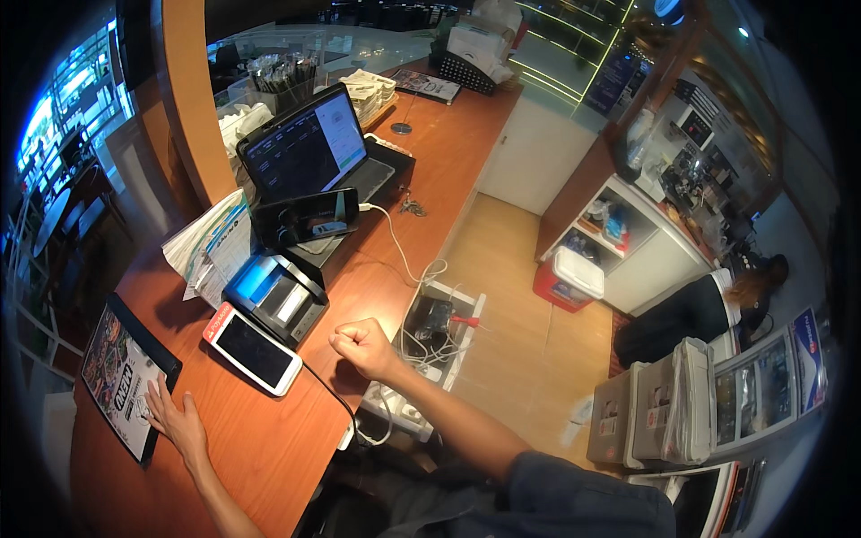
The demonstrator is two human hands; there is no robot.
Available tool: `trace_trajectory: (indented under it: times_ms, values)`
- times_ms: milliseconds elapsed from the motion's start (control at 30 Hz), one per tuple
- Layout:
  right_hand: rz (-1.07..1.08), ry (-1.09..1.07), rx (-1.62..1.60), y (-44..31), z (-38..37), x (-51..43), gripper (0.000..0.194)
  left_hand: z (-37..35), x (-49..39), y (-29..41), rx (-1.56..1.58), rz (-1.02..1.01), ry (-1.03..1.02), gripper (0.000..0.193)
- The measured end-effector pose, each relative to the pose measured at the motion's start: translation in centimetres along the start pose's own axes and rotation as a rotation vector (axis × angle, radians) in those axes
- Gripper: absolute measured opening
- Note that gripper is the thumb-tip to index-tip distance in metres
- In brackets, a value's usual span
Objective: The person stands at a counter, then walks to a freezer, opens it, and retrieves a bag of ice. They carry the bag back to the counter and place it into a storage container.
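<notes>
My left hand [178, 424] lies with fingers spread, its fingertips on the edge of a printed menu [124, 390] at the left of the wooden counter [262, 457]. My right hand [366, 346] is curled into a fist above the counter's inner edge; nothing shows in it. Between the hands lies a white handheld payment terminal [255, 353] with a dark screen. Just behind it stands a black receipt printer [279, 299], lit blue on top. A smartphone [309, 218] leans in front of a tablet or laptop with a lit screen [313, 144].
An open drawer [464, 343] with tangled cables juts out below my right hand. Papers [212, 249] stand beside the printer. Keys [412, 204] rest farther along the counter. On the floor sits a red and white cooler [570, 277]. Another person [679, 316] bends at the right, near storage bins [666, 403].
</notes>
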State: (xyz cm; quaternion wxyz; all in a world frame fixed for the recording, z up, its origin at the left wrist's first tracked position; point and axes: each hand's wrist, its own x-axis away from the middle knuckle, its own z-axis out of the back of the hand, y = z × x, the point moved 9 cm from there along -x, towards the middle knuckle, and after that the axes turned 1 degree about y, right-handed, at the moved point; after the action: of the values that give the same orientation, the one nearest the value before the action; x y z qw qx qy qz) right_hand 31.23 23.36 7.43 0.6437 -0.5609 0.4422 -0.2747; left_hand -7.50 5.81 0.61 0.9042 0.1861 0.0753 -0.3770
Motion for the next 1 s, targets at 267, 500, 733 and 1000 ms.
trace_trajectory:
  times_ms: [267,500,733,1000]
  values:
    - [0.142,-0.018,0.051,0.5,-0.8,-0.3,0.043,-0.2,0.1,-0.4,0.013,-0.013,0.010,0.067]
    - [-0.041,-0.064,0.371,3.5,-2.7,0.3,0.035,-0.4,-0.2,-0.5,-0.004,0.000,-0.021,0.066]
    - [0.084,-0.002,0.317,3.9,-2.2,0.7,0.034,-0.4,-0.2,-0.3,0.002,-0.012,-0.014,0.067]
    - [0.030,-0.016,0.284,4.5,-1.8,0.1,0.037,2.4,0.7,2.3,0.321,-0.262,0.168,0.046]
